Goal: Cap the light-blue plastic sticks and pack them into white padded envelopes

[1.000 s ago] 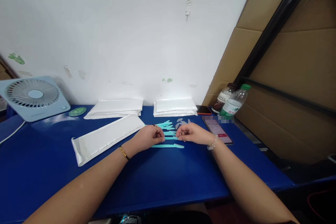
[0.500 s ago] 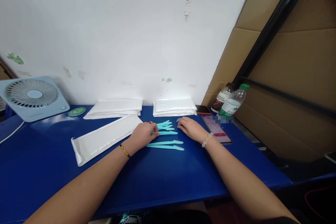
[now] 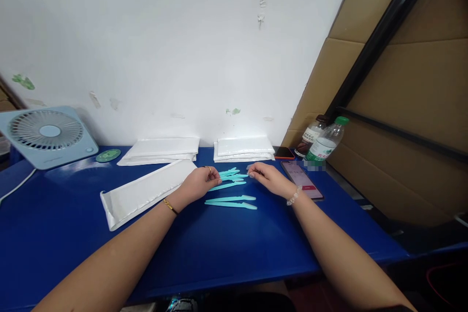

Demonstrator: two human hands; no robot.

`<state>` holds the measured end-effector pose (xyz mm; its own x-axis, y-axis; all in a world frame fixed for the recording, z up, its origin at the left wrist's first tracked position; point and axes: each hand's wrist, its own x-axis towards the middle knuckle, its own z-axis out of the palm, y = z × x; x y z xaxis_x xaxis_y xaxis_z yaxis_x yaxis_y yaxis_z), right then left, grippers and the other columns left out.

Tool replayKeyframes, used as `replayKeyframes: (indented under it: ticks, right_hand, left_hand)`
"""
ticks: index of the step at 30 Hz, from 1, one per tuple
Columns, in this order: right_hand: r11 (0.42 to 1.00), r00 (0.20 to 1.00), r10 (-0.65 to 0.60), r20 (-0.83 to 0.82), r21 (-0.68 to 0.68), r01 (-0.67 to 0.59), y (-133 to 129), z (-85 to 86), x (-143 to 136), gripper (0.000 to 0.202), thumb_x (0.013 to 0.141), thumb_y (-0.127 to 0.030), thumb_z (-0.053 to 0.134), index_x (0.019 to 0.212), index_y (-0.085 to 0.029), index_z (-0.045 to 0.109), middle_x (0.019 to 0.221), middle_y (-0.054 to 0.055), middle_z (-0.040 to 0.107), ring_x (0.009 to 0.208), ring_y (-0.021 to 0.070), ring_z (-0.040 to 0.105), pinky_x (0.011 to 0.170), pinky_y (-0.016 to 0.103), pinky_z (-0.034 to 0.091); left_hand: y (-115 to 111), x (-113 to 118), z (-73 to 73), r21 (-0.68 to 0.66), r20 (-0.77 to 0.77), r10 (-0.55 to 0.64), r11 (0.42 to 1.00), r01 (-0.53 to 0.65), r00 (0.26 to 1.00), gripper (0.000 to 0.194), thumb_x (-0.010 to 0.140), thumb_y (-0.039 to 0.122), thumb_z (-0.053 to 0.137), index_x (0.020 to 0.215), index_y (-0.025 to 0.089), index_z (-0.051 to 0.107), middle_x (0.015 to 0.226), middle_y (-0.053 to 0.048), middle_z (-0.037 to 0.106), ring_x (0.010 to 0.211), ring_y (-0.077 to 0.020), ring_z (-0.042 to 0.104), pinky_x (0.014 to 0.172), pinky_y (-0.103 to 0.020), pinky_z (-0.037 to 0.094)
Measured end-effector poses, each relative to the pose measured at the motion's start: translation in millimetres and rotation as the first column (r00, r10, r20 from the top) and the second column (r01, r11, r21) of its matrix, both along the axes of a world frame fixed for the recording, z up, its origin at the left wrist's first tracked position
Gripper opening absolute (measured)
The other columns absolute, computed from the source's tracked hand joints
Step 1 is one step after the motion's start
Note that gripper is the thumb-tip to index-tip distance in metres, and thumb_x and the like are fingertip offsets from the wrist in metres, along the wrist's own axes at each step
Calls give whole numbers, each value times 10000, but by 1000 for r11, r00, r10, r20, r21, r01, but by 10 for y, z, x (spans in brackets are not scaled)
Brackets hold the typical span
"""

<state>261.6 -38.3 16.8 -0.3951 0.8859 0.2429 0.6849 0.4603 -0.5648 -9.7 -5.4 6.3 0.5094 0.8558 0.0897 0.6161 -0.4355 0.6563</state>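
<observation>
My left hand (image 3: 199, 180) is closed in a pinch on the handle of a turquoise eyebrow razor (image 3: 239, 176), held level just above the table. At its other end, my right hand (image 3: 268, 179) pinches with thumb and forefinger at the blade tip; whether a small cap is between these fingertips is too small to tell. A translucent piece (image 3: 249, 167) shows beside the right fingers. Under and behind the held razor lie several more turquoise razors (image 3: 230, 172), partly hidden by the left hand. Two razors (image 3: 232, 199) lie side by side nearer me.
A long white padded envelope (image 3: 146, 192) lies left of my left hand. White envelope stacks (image 3: 164, 146) (image 3: 243, 147) stand against the wall. On the right are a phone (image 3: 302, 180), another phone (image 3: 283, 152) and two bottles (image 3: 321, 144). A blue fan (image 3: 49, 131) and green disc (image 3: 108, 155) are left.
My left hand has shifted slightly up and left, with a razor now raised across the gap. Its blade end has met my right fingertips, which were apart from the razors before.
</observation>
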Motion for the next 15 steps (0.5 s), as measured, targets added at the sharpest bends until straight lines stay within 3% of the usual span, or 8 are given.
replayKeyframes:
  ticks: [8,12,15]
  right_hand:
    - [997,997,79,11,-21,-79,-55,31,-109,202,930,-302,440,899,-182,599,906,51,637,805,162,563,724,275,430]
    - [986,989,143,33,-87,-139,-102,62,-159,179,911,-293,481,929,-182,620,892,49,645,788,162,573,711,269,441]
    - [988,992,122,22,-94,-119,-68,75,-59,186,907,-278,477,935,-187,637,903,43,658,798,158,590,724,262,443]
  left_hand:
    - [-59,53,23,-33,2,-15,999,15,1000,326,783,503,536,819,189,616,710,-11,613,651,-156,556,535,-247,393]
    - [-133,83,61,-87,-17,-105,991,103,994,337,777,521,543,773,194,625,687,-2,617,616,-146,548,542,-249,401]
    - [-140,71,63,-20,-74,-108,994,107,991,342,786,532,545,820,210,654,725,-4,634,657,-156,569,565,-252,401]
